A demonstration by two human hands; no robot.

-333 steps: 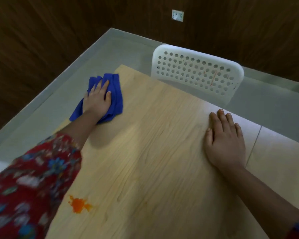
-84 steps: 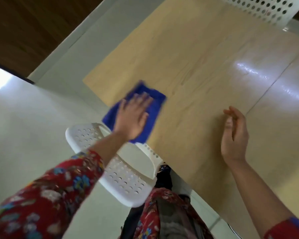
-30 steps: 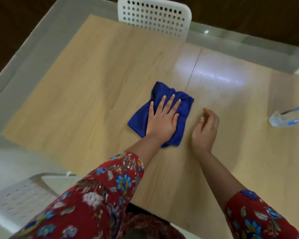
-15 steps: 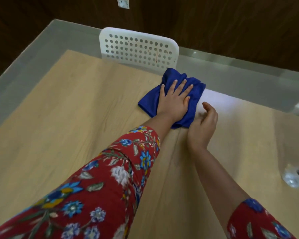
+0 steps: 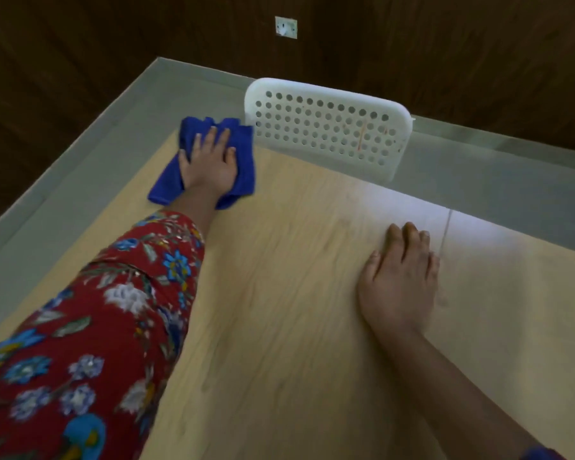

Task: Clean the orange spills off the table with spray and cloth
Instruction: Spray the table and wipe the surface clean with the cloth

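A blue cloth (image 5: 243, 161) lies crumpled at the far left corner of the light wooden table (image 5: 296, 293). My left hand (image 5: 211, 164) presses flat on it with fingers spread and straight. Palm down, my right hand (image 5: 400, 283) rests on the bare tabletop at the right, beside the seam between two table panels. No orange spill shows on the visible wood. The spray bottle is out of view.
A white perforated chair back (image 5: 326, 127) stands against the table's far edge, just right of the cloth. Grey floor (image 5: 80, 167) surrounds the table, with dark wood wall panelling and a wall socket (image 5: 286, 27) behind.
My left hand has slid the cloth left, from in front of the chair back to the far left corner. My right hand has moved away from the cloth and flattened on the table.
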